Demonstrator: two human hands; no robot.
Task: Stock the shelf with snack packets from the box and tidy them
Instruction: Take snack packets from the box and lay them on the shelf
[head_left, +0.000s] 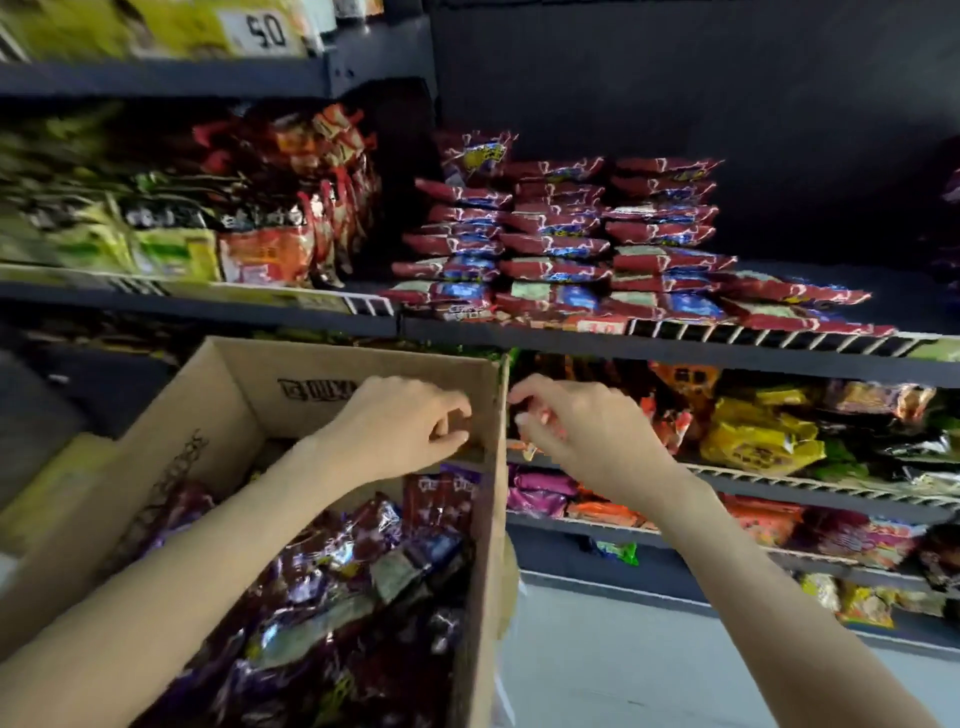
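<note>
Head view. Left hand inside the box, near its far right corner, fingers curled toward the right wall; whether gripping the cardboard or closed on nothing, cannot tell. Right hand just outside that wall, fingers loosely bent, tips blurred; something small and orange may sit beneath, too smeared to name. Below the left forearm, packets heaped in the box, dark red and purple, glossy, print unreadable. Box near end cut off by the lower edge. Above both hands, red stacks lying flat on a shelf. Beyond the right hand, mixed yellow and orange bags, blurred. Upper left rows badly smeared.
</note>
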